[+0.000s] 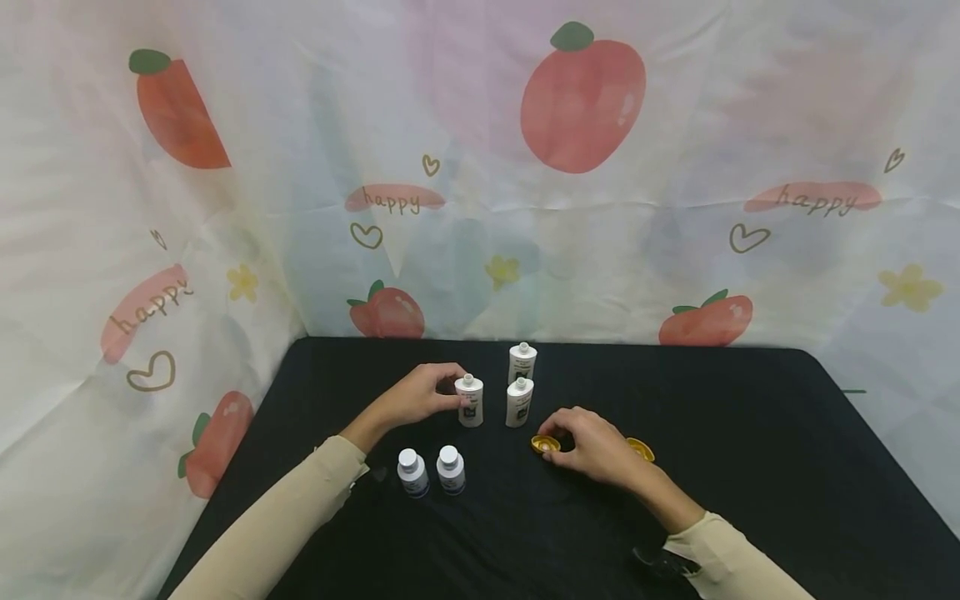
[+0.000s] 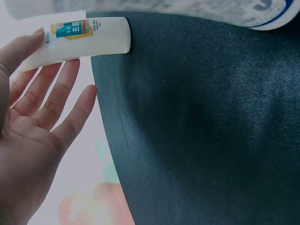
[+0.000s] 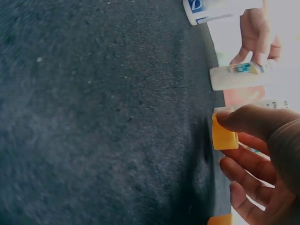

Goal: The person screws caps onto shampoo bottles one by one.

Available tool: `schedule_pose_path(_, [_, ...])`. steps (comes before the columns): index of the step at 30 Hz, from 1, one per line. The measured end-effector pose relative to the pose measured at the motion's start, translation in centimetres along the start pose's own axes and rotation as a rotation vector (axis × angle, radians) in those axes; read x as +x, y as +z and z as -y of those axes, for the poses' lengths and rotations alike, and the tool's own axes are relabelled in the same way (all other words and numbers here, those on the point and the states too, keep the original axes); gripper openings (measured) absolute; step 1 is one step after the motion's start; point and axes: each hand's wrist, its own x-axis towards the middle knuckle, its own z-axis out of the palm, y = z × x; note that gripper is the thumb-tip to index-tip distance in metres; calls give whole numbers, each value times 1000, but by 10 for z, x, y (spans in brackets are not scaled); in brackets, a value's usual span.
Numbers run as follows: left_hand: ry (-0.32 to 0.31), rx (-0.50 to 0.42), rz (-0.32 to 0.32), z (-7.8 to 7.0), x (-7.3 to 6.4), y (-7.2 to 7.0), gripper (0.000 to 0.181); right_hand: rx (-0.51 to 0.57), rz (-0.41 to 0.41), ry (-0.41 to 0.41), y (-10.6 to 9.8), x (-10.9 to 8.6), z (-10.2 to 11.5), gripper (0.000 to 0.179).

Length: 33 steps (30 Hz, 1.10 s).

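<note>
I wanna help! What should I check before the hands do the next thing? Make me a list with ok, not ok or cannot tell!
1. Left hand gripping the white bottle: ok, its thumb and fingers are on it.
2. Bottle upright: ok.
3. Bottle's neck bare: ok, no cap on it.
4. Right hand pinching a yellow cap: ok.
5. That cap over the neck, if that's the next move: not ok, they're apart.
6. A yellow cap for every uncapped bottle: cannot tell; three bottles are uncapped, but only one other yellow cap shows.
</note>
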Motion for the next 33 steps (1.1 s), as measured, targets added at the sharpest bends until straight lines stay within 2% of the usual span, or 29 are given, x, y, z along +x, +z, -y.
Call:
schedule_pose_path(7, [-30, -17, -27, 0, -4, -4, 25, 116, 5, -1, -8, -3, 0, 22])
schedule_pose_path(12, [-29, -27, -82, -4, -8, -11, 23, 207, 6, -19, -14, -2, 2, 23])
schedule_pose_path(20, [-3, -90, -187, -12, -15, -22, 24, 236, -30, -28, -26, -1, 6, 29])
schedule_pose_path(26, [6, -148, -236, -21, -21, -28, 27, 273, -85, -29, -32, 1, 6, 27])
schedule_pose_path(33, [58, -167, -295, -37, -27, -31, 30, 345, -123, -24, -41, -1, 13, 27])
